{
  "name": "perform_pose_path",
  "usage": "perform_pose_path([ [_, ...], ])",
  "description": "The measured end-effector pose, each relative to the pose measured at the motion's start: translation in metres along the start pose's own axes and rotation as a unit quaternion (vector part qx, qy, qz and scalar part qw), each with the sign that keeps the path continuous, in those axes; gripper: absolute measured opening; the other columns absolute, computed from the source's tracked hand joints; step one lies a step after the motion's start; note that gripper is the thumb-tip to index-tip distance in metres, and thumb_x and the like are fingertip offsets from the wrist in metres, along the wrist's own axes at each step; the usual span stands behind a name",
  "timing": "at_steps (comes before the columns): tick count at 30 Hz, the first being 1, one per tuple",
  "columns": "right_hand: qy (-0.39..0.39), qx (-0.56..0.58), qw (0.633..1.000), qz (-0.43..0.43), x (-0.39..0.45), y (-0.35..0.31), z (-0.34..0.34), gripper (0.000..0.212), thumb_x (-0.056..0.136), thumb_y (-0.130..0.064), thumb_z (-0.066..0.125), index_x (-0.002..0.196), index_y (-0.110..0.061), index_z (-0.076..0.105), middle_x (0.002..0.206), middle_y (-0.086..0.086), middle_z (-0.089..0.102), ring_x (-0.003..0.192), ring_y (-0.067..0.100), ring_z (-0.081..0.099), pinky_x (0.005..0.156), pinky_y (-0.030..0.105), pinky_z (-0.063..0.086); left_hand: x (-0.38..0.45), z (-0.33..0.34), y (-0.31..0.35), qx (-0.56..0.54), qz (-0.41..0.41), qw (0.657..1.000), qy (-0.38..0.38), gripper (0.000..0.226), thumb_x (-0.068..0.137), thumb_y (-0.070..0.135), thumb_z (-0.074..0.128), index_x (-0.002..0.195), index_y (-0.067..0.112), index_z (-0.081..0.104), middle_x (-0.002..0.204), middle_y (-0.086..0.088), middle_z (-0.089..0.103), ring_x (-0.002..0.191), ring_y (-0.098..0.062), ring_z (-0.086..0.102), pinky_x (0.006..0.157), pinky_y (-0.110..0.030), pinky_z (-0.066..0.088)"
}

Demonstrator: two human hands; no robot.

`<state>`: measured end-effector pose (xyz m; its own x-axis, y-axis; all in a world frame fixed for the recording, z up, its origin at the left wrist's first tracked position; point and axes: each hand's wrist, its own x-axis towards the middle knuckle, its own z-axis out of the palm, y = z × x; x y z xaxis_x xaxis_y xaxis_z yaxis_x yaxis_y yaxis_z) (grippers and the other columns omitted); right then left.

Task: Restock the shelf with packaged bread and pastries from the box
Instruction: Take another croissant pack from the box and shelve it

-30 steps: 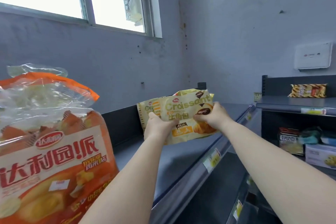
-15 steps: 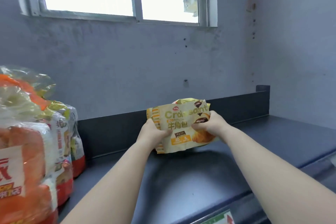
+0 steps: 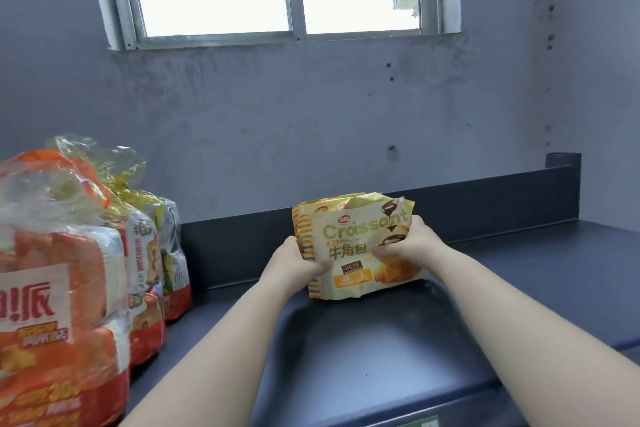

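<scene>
Both hands, left hand and right hand, pinching the croissant packs from each side. Packs upright, bottom touching the shelf, wide side facing out. Equally near, so just letting go next

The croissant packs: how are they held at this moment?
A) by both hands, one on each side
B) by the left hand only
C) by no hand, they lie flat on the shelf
A: the left hand and the right hand each grip one side of the croissant packs.

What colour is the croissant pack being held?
Pale yellow croissant pack with orange stripes; head view.
</scene>
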<state>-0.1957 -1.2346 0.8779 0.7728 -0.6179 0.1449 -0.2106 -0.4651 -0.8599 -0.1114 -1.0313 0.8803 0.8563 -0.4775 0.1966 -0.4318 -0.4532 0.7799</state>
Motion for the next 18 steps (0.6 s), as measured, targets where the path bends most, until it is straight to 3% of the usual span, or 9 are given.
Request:
perform_pose_path([
  [4,0.02,-0.014,1.0,0.01,-0.005,-0.006,-0.003,0.106,0.06,-0.036,0.088,0.14,-0.007,0.026,0.137,0.009,0.043,0.126,0.026,0.045,0.103,0.042,0.042,-0.004,-0.003,0.0,0.019,0.0,1.0,0.016,0.038,0.077,0.029,0.074,0.099,0.017,0.046,0.089,0.008,0.056,0.085,-0.013,0.055,0.065,-0.025,0.044],
  [6,0.052,-0.02,0.998,0.001,-0.011,-0.01,-0.003,0.12,0.06,-0.037,0.088,0.149,-0.009,0.013,0.15,0.011,0.025,0.137,0.028,0.031,0.11,0.044,0.034,-0.009,-0.003,0.001,0.03,0.005,0.999,0.036,0.039,0.078,0.03,0.073,0.101,0.017,0.046,0.089,0.008,0.055,0.087,-0.014,0.056,0.073,-0.029,0.047],
  [8,0.114,-0.005,0.992,-0.048,-0.02,-0.016,-0.004,0.118,0.065,-0.033,0.086,0.151,-0.013,0.008,0.155,0.008,0.011,0.143,0.026,0.018,0.114,0.043,0.027,-0.015,-0.006,0.006,0.034,0.025,0.995,0.091,0.036,0.079,0.031,0.07,0.102,0.019,0.046,0.088,0.009,0.053,0.089,-0.016,0.056,0.079,-0.034,0.049],
  [10,0.195,0.005,0.974,-0.119,-0.03,-0.028,-0.004,0.101,0.07,-0.03,0.082,0.148,-0.014,0.02,0.152,0.007,0.018,0.14,0.025,0.022,0.112,0.044,0.029,-0.023,-0.015,0.015,0.044,0.063,0.986,0.15,0.031,0.082,0.032,0.067,0.103,0.02,0.048,0.084,0.01,0.051,0.09,-0.017,0.057,0.078,-0.034,0.049],
  [13,0.291,-0.001,0.936,-0.2,-0.041,-0.058,0.003,0.054,0.078,-0.024,0.07,0.127,-0.012,0.048,0.132,0.006,0.044,0.119,0.025,0.047,0.097,0.041,0.043,-0.036,-0.042,0.034,0.131,0.137,0.965,0.181,0.032,0.085,0.033,0.063,0.111,0.019,0.051,0.091,0.009,0.054,0.089,-0.016,0.056,0.072,-0.029,0.044],
  [15,0.287,-0.017,0.925,-0.247,-0.049,-0.086,0.012,0.032,0.083,-0.022,0.065,0.112,-0.012,0.058,0.119,0.005,0.052,0.106,0.022,0.053,0.082,0.032,0.044,-0.045,-0.071,0.05,0.2,0.186,0.942,0.197,0.029,0.086,0.03,0.06,0.112,0.019,0.052,0.095,0.007,0.056,0.088,-0.015,0.054,0.071,-0.026,0.038],
  [18,0.239,-0.013,0.916,-0.323,-0.068,-0.138,0.036,0.02,0.084,-0.021,0.062,0.102,-0.012,0.061,0.102,0.0,0.053,0.087,0.015,0.049,0.073,0.026,0.038,-0.065,-0.131,0.071,0.221,0.216,0.916,0.255,0.019,0.085,0.024,0.058,0.103,0.018,0.056,0.089,0.005,0.059,0.084,-0.018,0.055,0.071,-0.026,0.038],
])
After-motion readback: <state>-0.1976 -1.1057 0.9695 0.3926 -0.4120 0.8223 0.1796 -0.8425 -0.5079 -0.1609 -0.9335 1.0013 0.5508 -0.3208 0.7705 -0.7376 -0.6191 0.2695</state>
